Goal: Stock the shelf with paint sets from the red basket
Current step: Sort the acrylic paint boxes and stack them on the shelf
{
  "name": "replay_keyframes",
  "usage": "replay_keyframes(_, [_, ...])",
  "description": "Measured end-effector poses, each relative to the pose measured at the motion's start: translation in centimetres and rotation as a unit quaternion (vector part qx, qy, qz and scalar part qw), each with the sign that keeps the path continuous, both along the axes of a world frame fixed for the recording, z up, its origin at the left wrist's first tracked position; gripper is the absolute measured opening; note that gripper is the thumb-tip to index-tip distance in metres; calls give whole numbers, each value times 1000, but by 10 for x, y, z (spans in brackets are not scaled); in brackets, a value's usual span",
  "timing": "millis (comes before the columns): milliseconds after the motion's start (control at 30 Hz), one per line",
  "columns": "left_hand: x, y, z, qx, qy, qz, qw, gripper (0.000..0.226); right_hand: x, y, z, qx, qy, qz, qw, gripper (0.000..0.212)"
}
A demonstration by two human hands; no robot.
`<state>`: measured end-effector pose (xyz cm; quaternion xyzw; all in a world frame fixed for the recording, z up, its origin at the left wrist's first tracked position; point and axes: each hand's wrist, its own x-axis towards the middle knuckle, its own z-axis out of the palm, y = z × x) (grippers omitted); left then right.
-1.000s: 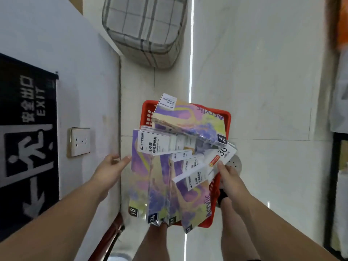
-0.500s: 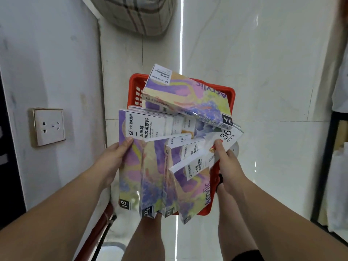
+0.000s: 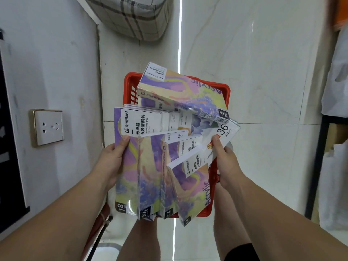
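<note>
A red basket [image 3: 225,91] on the floor below me is piled with several pastel purple-and-yellow paint set boxes. My left hand [image 3: 111,162] grips the left edge of the box marked 18 [image 3: 128,166], thumb on its face. My right hand [image 3: 225,159] pinches the white box marked 36 colors [image 3: 224,132] at the right of the pile. A box marked 24 [image 3: 180,95] lies tilted across the top of the heap. Other boxes fan out between my hands, partly hiding the basket. No shelf surface is clearly shown.
A white wall with a power socket [image 3: 49,127] is close on the left. A plaid bag [image 3: 131,16] lies on the tiled floor ahead. A dark shelf frame [image 3: 318,166] with white bags stands at the right edge. My legs are under the basket.
My left hand moved from beside the pile onto the 18 box and closed on its edge. My right hand kept its hold on the 36 colors box. The view shifted closer.
</note>
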<state>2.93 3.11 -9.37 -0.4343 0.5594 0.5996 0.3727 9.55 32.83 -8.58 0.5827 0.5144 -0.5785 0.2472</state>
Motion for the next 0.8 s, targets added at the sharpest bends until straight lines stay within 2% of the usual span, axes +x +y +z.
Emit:
replay_keyframes(133, [-8,14,41,-11,17,15,1000,46,-17,6,41,6,14,-12,1000,44])
replay_keyframes(267, [-20,30,114,-36,25,9,999,60,-32,24,111,15,27,-13,999,50])
replay_keyframes(367, [-34,43,186,-55,41,-12,998,63,-45,42,182,16,39,12,999,59])
replay_keyframes(467, [-49,62,269,-63,78,-40,994,55,-57,64,261,33,57,34,997,54])
replay_keyframes(600, [-71,98,385,-63,130,-69,987,74,-74,101,367,51,108,62,991,43])
replay_keyframes(800, [-105,160,522,-66,185,-46,979,51,-111,164,494,62,201,84,974,39])
